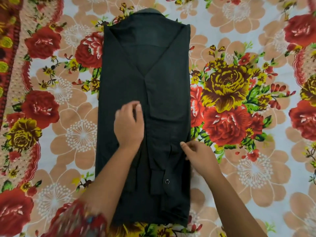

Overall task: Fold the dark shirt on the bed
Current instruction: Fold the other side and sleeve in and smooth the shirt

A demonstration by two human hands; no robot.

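The dark shirt (153, 69) lies face down on the bed as a long narrow rectangle, collar at the far end. Both sides are folded inward and the sleeves run down the middle, one cuff showing a small button (167, 181). My left hand (129, 124) rests on the shirt left of centre, fingers curled and touching the fabric near the sleeve edge. My right hand (198, 155) sits at the shirt's right side, its fingertips pinching the fabric by the folded sleeve.
A floral bedsheet (239, 108) with red, yellow and peach flowers covers the whole bed around the shirt. A red patterned sleeve (75, 221) shows at the lower left, blurred.
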